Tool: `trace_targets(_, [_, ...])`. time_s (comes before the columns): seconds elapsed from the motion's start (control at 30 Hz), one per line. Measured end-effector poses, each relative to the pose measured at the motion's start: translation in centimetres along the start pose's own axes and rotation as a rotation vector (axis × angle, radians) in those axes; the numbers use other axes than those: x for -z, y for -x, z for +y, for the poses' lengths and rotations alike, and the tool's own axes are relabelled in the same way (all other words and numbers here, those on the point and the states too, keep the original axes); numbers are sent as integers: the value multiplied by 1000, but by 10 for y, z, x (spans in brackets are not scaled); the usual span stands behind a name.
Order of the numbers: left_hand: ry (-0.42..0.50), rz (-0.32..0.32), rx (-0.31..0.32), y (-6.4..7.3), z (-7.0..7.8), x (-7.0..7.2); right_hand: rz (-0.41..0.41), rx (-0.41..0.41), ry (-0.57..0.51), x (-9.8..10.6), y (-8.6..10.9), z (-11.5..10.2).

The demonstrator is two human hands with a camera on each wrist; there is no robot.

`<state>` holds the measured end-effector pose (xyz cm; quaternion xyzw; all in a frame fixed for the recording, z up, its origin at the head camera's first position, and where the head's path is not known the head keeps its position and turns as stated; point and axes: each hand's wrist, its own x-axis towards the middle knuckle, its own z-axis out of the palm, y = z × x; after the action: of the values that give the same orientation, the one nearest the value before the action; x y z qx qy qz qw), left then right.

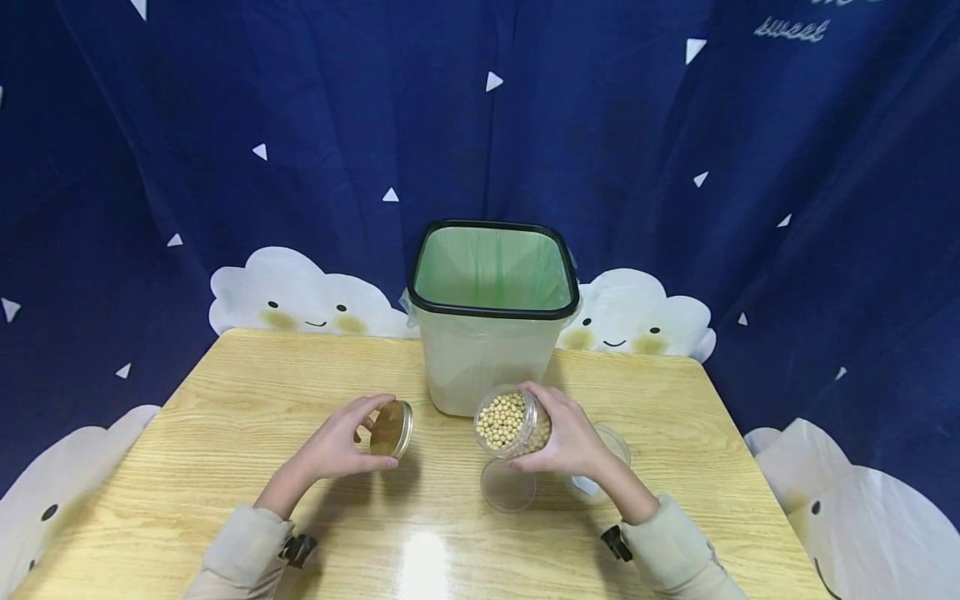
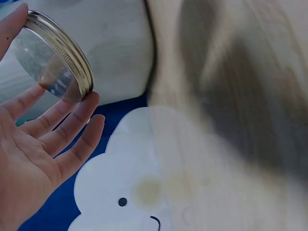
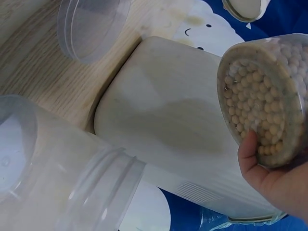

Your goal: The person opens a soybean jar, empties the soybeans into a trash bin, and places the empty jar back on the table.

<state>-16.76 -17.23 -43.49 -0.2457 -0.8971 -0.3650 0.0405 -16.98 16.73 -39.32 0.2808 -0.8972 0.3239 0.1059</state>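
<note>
My left hand (image 1: 347, 440) pinches a round metal-rimmed lid (image 1: 392, 430) by its edge, thumb on one side and fingers on the other. That lid (image 2: 57, 60) stands on edge above the table, its middle see-through in the left wrist view. My right hand (image 1: 566, 433) grips a clear jar of pale yellow soybeans (image 1: 502, 422), tilted so one round end faces left and toward me. Beans (image 3: 255, 103) press against its other end in the right wrist view. Under the jar a clear round lid (image 1: 509, 492) lies on the table.
A white bin (image 1: 487, 358) with a black rim and green liner stands behind the hands. Another clear jar (image 1: 617, 443), partly hidden by my right arm, is on the wooden table (image 1: 300, 367). A dark blue curtain (image 1: 322, 108) hangs behind.
</note>
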Motion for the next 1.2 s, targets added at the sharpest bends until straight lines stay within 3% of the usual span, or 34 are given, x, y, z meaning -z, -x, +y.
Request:
trace_targets(0.5, [-95, -85, 90, 17, -34, -8, 10, 9, 1, -1, 3, 3])
trace_targets(0.8, [-217, -108, 144, 21, -39, -10, 5, 5, 5, -1, 3, 3])
trace_targets(1.2, [-259, -171, 156, 24, -47, -18, 8, 6, 7, 1, 5, 4])
